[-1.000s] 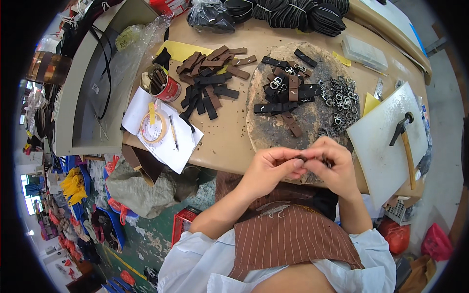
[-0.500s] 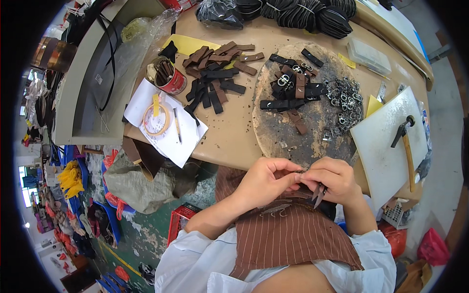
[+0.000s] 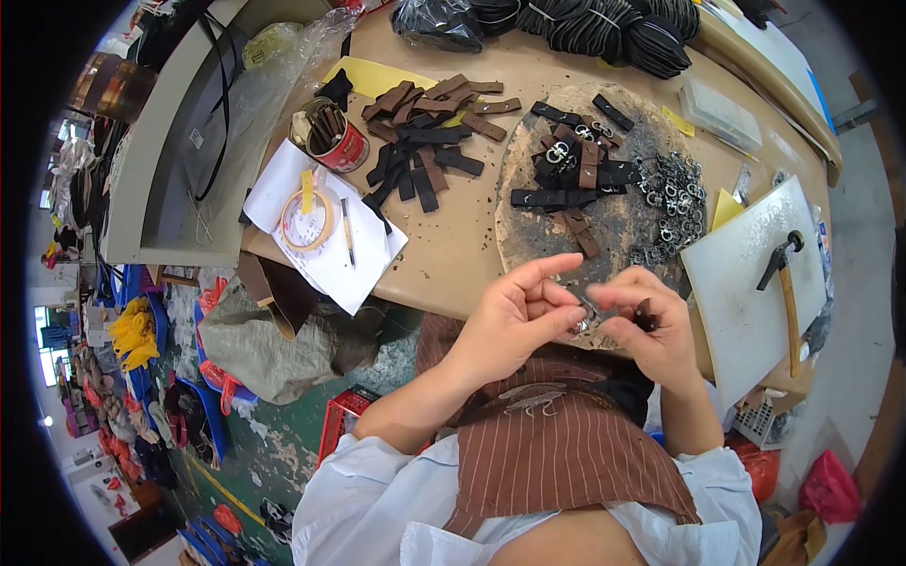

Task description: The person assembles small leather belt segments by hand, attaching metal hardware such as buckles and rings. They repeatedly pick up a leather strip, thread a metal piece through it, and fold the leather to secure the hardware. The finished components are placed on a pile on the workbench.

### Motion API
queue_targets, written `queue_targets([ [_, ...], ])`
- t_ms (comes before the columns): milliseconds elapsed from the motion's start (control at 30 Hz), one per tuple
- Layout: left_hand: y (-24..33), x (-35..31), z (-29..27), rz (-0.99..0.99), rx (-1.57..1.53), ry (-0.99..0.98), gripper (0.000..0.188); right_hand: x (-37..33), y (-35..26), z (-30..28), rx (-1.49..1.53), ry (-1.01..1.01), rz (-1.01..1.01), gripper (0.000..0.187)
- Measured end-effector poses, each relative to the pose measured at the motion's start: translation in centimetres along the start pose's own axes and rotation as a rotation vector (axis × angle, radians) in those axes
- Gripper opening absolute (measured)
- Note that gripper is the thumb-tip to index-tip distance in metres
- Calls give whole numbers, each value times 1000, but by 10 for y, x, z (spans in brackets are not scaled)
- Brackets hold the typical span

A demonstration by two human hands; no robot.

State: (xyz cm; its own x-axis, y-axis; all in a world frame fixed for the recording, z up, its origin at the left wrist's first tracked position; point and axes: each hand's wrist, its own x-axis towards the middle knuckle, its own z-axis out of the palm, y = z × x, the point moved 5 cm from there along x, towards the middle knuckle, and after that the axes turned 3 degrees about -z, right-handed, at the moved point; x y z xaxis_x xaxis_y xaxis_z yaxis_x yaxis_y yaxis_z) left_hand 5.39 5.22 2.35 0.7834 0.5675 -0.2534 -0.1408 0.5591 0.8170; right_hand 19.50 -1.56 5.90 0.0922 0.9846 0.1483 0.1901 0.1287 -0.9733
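My left hand pinches a small shiny metal clasp between thumb and fingers, with its index finger stretched out. Close beside it, my right hand is closed around a dark brown piece that looks curled; its exact kind is hard to make out. The right fingertips blur near the clasp. Both hands are above the near edge of a worn round board. On that board lie black and brown straps, some with metal rings, and a heap of metal swivel clasps.
Loose straps are piled left of the board, near a red tin of brown strips. A tape roll and pen lie on white paper. At right, a hammer rests on a white slab.
My hands have drawn slightly apart and my left index finger has lifted. The dark piece that hung below my right hand now shows up between its fingers; the metal clasp has come into view.
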Motion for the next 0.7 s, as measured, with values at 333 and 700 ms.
queue_targets([
  [333,-2,-11,4,-104,124,-125,65,3,-2,7,65,-283,9,20],
  [700,-22,12,-17,-236,-4,-178,34,-6,26,9,-109,3,43,6],
])
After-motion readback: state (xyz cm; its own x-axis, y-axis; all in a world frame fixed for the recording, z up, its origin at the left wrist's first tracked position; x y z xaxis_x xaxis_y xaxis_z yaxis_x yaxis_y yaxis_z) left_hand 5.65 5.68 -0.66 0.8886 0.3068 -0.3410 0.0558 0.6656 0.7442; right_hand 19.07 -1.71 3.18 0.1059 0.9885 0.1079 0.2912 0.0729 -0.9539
